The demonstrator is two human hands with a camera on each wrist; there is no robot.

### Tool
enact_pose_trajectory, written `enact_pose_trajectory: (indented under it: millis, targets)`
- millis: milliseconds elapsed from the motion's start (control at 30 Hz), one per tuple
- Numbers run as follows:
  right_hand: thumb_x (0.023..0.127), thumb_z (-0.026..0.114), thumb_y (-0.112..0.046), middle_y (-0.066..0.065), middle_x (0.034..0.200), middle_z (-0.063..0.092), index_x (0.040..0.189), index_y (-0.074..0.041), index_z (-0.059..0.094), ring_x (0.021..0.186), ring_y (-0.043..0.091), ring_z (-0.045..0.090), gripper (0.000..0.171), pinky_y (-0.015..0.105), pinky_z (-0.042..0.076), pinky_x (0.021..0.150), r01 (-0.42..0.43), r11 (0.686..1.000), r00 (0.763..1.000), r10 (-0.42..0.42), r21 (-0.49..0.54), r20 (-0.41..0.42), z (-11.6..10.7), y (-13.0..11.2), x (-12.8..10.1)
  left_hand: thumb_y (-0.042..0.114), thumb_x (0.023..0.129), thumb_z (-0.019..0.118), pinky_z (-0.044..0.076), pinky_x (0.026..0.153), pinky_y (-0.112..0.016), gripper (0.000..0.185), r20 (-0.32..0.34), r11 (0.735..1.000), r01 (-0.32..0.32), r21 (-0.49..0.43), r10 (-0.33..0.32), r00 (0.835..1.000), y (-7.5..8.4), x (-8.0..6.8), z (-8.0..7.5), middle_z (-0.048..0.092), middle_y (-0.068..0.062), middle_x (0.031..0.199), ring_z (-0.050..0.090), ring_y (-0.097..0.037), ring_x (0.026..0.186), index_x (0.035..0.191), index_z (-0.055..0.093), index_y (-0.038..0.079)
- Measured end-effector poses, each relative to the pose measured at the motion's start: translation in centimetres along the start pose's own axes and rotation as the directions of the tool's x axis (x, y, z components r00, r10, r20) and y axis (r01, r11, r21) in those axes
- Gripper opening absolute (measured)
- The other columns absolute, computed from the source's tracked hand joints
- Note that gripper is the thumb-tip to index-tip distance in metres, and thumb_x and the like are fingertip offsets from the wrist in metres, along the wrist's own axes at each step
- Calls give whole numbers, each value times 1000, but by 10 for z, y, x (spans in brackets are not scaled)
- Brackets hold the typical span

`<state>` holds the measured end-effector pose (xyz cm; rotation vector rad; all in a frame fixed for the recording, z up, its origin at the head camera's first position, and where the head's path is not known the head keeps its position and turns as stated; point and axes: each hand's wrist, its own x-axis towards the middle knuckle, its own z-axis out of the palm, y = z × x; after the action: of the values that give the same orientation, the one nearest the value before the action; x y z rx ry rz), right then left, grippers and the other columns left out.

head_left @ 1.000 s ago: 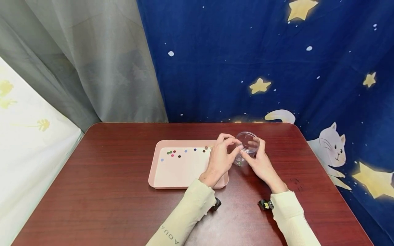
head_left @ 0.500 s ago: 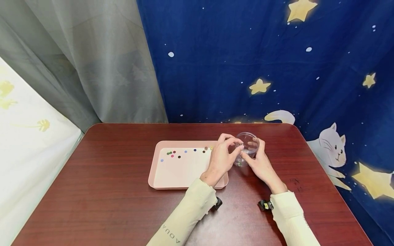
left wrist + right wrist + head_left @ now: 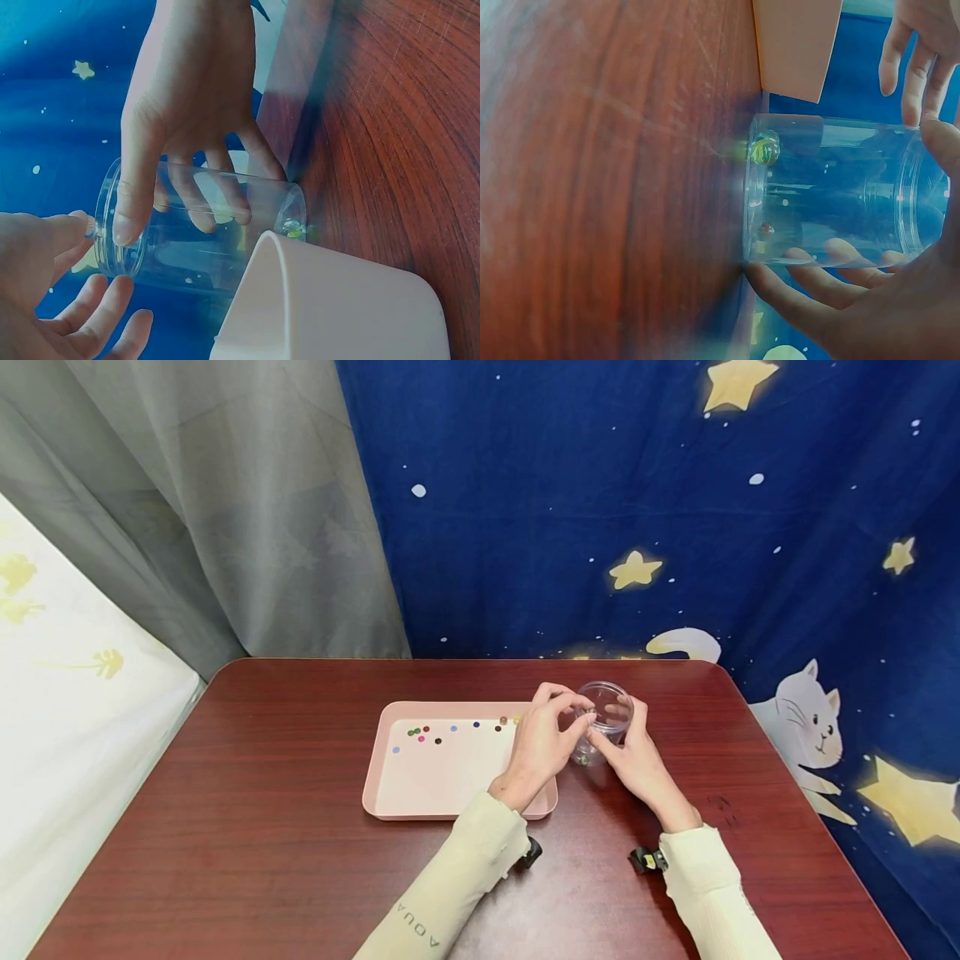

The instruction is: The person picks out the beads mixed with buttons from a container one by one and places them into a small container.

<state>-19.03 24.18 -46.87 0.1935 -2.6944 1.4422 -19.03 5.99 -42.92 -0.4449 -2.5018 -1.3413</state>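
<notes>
1. Left hand (image 3: 538,743): grip together, thumb and finger pinching a small clear piece (image 3: 90,226) at the rim of the clear jar (image 3: 832,187); exact shape unclear.
2. Right hand (image 3: 637,760): grip clamped round the jar's side, thumb near the rim.
3. Jar upright on the surface (image 3: 262,818); a green-yellow bead (image 3: 765,150) and a small reddish bead (image 3: 766,229) at its bottom.
4. Pink tray (image 3: 442,810) just left of jar; small coloured beads (image 3: 453,728) scattered mostly along its far side.

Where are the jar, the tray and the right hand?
Jar (image 3: 836,193), right wrist view: its clear side wall.
Tray (image 3: 442,777), head view: bare part of its floor.
Right hand (image 3: 639,764), head view: back of the hand.
</notes>
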Motion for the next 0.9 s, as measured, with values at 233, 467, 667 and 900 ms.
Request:
enact_pose_trajectory:
  millis: [233,467,667,900]
  targets:
    - [101,69,-32,26,151,45,153,-7,15,139,44,50,79,58,44,106,2,1000,1000,-2,11,3,1,1,0,30,97,75,54,80,-24,17,8,1000,1,8,-1,1000,-4,0,1,62,2,122,71,-20,104,113,78,25]
    - [101,68,-31,26,152,43,154,-8,14,142,43,47,79,58,43,108,6,1000,1000,-6,19,8,0,0,1,28,97,75,54,82,-24,16,10,999,25,-20,-24,1000,-3,-1,-1,61,3,122,71,-17,103,112,77,25]
    - [102,67,-32,26,153,41,154,-7,12,143,43,45,80,62,41,111,3,1000,1000,-3,17,19,-3,-3,0,26,96,76,53,78,-21,15,-3,998,8,-56,-9,1000,1,-2,-5,62,2,122,72,-17,98,111,77,24]
    - [101,69,-37,25,154,40,154,-9,12,144,41,43,83,61,40,114,-24,999,999,23,31,25,-3,-5,-2,23,95,77,60,85,-33,13,-25,998,-13,-59,12,1000,-1,-3,-11,62,1,121,72,-16,96,109,78,22]
